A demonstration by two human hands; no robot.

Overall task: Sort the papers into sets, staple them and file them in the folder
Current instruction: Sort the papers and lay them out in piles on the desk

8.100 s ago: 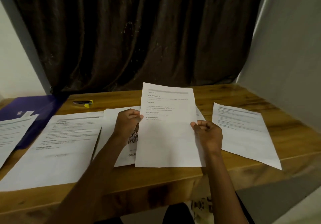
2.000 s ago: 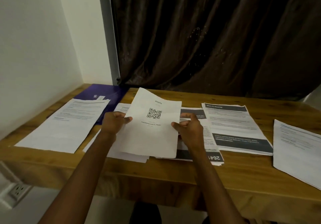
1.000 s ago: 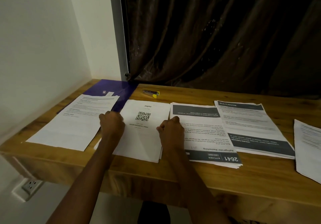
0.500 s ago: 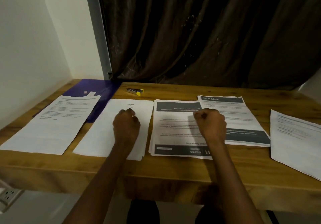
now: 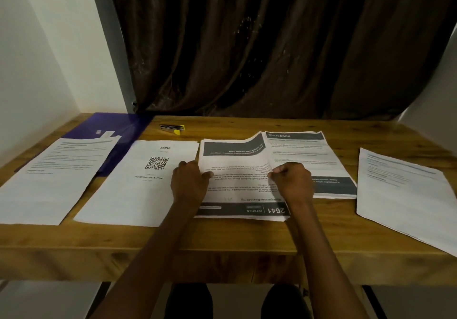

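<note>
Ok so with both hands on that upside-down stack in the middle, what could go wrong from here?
1. The left hand and right hand pinch the middle stack at its side edges; its far right corner curls over the multi-room stack, so sheets from the two sets could mix.
2. The middle stack lies upside down relative to its neighbours, so it may get stapled at the wrong corner.
3. The stapler sits beyond the papers; reaching over may shift them.
</note>
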